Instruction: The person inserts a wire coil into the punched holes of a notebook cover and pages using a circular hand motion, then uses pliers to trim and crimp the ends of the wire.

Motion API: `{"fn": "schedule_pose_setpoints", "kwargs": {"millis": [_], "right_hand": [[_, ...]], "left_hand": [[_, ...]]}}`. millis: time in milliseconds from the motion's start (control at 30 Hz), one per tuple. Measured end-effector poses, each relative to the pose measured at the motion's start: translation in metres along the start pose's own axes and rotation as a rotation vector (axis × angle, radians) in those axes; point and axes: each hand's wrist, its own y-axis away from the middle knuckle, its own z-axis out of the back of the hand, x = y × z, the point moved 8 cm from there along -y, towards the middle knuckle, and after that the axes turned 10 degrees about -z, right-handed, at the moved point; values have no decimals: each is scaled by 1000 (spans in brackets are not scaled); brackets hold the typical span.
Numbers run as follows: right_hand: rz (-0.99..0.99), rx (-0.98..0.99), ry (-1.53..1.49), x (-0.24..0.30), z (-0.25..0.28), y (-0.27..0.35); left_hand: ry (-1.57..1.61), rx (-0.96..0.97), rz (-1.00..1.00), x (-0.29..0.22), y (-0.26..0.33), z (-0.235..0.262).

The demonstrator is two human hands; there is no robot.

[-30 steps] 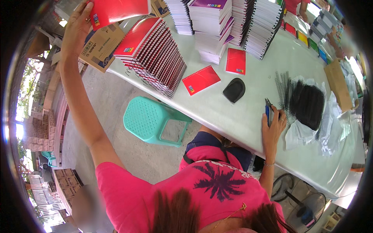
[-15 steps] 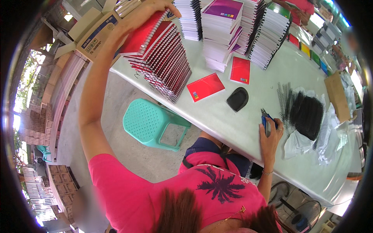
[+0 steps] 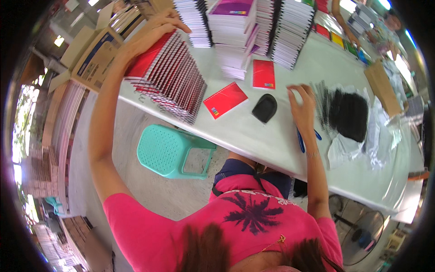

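Note:
My left hand (image 3: 156,29) rests on top of a tall stack of red spiral notebooks (image 3: 170,75), its fingers stretched over the upper edge. My right hand (image 3: 302,106) is held over the table, thumb and fingers curved, with nothing visible in it. Blue-handled pliers (image 3: 301,141) lie under my right wrist, partly hidden by it. Two red notebook covers or pads lie flat between my hands: one slanted (image 3: 225,99), one upright (image 3: 263,74). A black rounded pad-like object (image 3: 264,109) sits to the left of my right hand.
Tall notebook stacks, one purple-topped (image 3: 232,9), stand at the far side. Black binding coils (image 3: 349,115) lie beside crumpled white wrapping (image 3: 344,152) at right. A turquoise stool (image 3: 165,149) stands before the table; an open carton (image 3: 97,59) is at left. Another person works far right.
My right hand has let go of the pliers and moved away over the table. The top red notebook now lies down on the stack, and my left hand has flattened over it.

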Motion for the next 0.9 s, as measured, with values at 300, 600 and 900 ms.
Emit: {"fn": "schedule_pose_setpoints", "kwargs": {"millis": [300, 600, 900], "right_hand": [[-364, 154, 613, -46, -144, -60], [-622, 263, 427, -43, -162, -73], [-591, 310, 291, -46, -166, -71]], "left_hand": [[-145, -289, 7, -158, 4, 14], [431, -217, 163, -142, 18, -171], [324, -313, 412, -102, 37, -257]]}}
